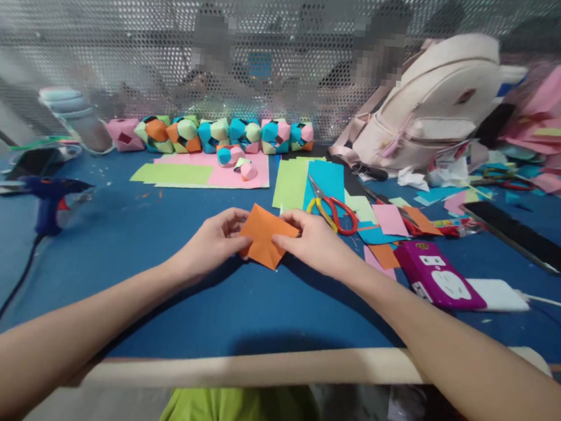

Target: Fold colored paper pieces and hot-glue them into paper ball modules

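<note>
An orange square of paper (264, 235) is held between my two hands, just above the blue table, with faint crease lines across it. My left hand (218, 239) pinches its left corner, thumb on top and fingers behind. On the opposite side, my right hand (313, 240) grips the right corner, its thumb lying over the paper's face. Beyond the right hand lie scissors (333, 209) with red and yellow handles, resting partly on a blue paper sheet (328, 174). Fingers under the paper are partly hidden.
Folded paper balls (213, 136) line the mesh partition. A glue gun (50, 201) stands left with its cord. Green sheets (179, 174), a cream backpack (429, 106), a bottle (78, 118), a purple box (440, 275), a phone (526, 235) and paper scraps (389, 220) surround the work area.
</note>
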Demonstrator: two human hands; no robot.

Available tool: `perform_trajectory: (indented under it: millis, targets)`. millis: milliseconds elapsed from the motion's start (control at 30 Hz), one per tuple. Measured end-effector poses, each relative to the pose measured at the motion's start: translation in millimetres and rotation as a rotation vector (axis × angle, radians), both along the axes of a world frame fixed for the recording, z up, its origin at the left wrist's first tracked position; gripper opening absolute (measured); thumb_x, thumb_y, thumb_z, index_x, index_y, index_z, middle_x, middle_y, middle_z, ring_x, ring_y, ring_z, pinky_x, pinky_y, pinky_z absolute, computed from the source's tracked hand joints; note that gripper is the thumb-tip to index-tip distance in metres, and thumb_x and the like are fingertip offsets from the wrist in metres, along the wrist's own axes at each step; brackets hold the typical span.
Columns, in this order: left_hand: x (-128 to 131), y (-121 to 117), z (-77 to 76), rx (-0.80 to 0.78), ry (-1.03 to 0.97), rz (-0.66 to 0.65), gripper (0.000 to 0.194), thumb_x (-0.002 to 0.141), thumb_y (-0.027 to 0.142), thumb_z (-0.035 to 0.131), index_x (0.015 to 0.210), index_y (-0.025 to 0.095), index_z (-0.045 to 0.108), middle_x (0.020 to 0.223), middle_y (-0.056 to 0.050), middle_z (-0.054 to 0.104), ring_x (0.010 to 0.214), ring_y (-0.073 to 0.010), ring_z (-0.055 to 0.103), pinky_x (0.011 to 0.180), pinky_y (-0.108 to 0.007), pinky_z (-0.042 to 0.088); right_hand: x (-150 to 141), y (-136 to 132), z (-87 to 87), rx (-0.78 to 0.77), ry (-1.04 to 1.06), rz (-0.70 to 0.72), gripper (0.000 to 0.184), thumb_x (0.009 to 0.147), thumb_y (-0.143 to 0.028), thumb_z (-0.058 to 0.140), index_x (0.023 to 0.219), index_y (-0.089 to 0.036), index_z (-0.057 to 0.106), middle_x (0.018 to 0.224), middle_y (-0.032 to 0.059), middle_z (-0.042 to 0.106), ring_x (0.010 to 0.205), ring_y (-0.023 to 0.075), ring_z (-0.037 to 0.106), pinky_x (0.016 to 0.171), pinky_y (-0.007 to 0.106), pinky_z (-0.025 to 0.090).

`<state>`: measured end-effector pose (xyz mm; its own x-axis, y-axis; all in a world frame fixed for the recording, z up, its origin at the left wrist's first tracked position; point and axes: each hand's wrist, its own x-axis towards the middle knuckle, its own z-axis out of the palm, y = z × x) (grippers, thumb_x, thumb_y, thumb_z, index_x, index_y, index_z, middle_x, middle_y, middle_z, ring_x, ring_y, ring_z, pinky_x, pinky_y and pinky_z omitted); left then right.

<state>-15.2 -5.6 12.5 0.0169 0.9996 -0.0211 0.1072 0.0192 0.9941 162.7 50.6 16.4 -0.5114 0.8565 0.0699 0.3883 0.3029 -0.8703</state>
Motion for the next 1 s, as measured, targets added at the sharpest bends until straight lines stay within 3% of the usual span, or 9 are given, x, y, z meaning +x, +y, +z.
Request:
perform_trajectory:
  millis: [67, 233, 400, 500, 600, 733, 867, 1000]
  targets:
    - [-0.2, 0.2, 0.0, 0.005, 0.035, -0.031, 0.027, 0.067, 0.017, 0.063, 0.094, 0.014, 0.058, 0.077, -0.001, 0.064, 0.058, -0.0108, 0.055, 0.056, -0.026, 0.045, 1.1, -0.5, 0.4, 0.008, 0.009, 0.03, 0.016, 0.072, -0.015, 0.06, 0.087, -0.016, 0.062, 0.087, 0.0019, 0.068, 0.077, 0.014, 0.061, 0.066, 0.025, 0.046]
    - [-3.9, 4.1, -0.8, -0.08, 0.026, -0.038, 0.025, 0.064, 0.017, 0.065, 0.088, 0.014, 0.06, 0.075, -0.001, 0.063, 0.055, -0.0101, 0.054, 0.051, -0.026, 0.046, 3.3, 4.5, -3.7, 0.029, -0.031, 0.048, 0.008, 0.073, -0.02, 0.057, 0.076, -0.016, 0.063, 0.069, -0.0003, 0.062, 0.064, 0.013, 0.055, 0.058, 0.025, 0.04]
    - [-4.1, 4.3, 1.4, -0.181, -0.032, -0.042, 0.025, 0.059, 0.015, 0.068, 0.084, 0.014, 0.062, 0.072, -0.002, 0.063, 0.055, -0.0108, 0.055, 0.047, -0.024, 0.044, 2.4, 6.6, -6.2, -0.062, 0.03, 0.082, 0.009, 0.072, -0.025, 0.059, 0.076, -0.016, 0.06, 0.074, 0.0001, 0.063, 0.067, 0.013, 0.055, 0.059, 0.025, 0.04]
    - [-2.8, 1.8, 3.5, -0.199, 0.104, -0.057, 0.017, 0.063, 0.017, 0.064, 0.079, 0.014, 0.064, 0.062, -0.001, 0.062, 0.047, -0.0105, 0.051, 0.045, -0.025, 0.042, 3.0, 5.9, -5.1, -0.008, -0.067, 0.093, 0.004, 0.072, -0.02, 0.057, 0.07, -0.017, 0.056, 0.067, -0.0021, 0.058, 0.062, 0.0115, 0.051, 0.057, 0.025, 0.036]
    - [-4.0, -0.3, 4.1, -0.082, 0.384, -0.027, 0.008, 0.069, 0.021, 0.059, 0.072, 0.016, 0.065, 0.058, -0.001, 0.062, 0.048, -0.013, 0.052, 0.048, -0.026, 0.041, 5.2, 5.7, -4.9, 0.15, -0.223, 0.113, 0.014, 0.073, -0.016, 0.056, 0.062, -0.018, 0.048, 0.063, -0.0038, 0.051, 0.06, 0.0106, 0.046, 0.056, 0.025, 0.031]
    - [-11.1, 1.7, 1.3, 0.162, 0.689, -0.024, 0.015, 0.071, 0.023, 0.054, 0.069, 0.019, 0.069, 0.072, -0.003, 0.067, 0.066, -0.0179, 0.058, 0.065, -0.03, 0.045, 6.9, 5.0, -6.7, 0.278, -0.341, 0.142, 0.016, 0.074, -0.013, 0.054, 0.062, -0.019, 0.046, 0.063, -0.003, 0.05, 0.06, 0.0112, 0.044, 0.055, 0.025, 0.028]
    - [-20.2, 7.2, -3.1, 0.198, 0.772, -0.091, 0.016, 0.069, 0.023, 0.053, 0.069, 0.02, 0.068, 0.074, -0.002, 0.065, 0.069, -0.018, 0.058, 0.07, -0.031, 0.045, 7.0, 5.3, -8.5, 0.333, -0.397, 0.19, 0.011, 0.075, -0.009, 0.053, 0.07, -0.018, 0.051, 0.071, -0.0004, 0.054, 0.065, 0.0124, 0.046, 0.058, 0.025, 0.029]
    - [-25.8, 9.7, -4.8, 0.207, 0.832, -0.149, 0.014, 0.071, 0.021, 0.05, 0.073, 0.018, 0.064, 0.074, -0.001, 0.064, 0.067, -0.0153, 0.057, 0.064, -0.027, 0.043, 8.0, 6.5, -11.2, 0.403, -0.415, 0.243, 0.012, 0.077, -0.007, 0.052, 0.073, -0.017, 0.054, 0.076, 0.0019, 0.056, 0.071, 0.0144, 0.049, 0.062, 0.026, 0.033]
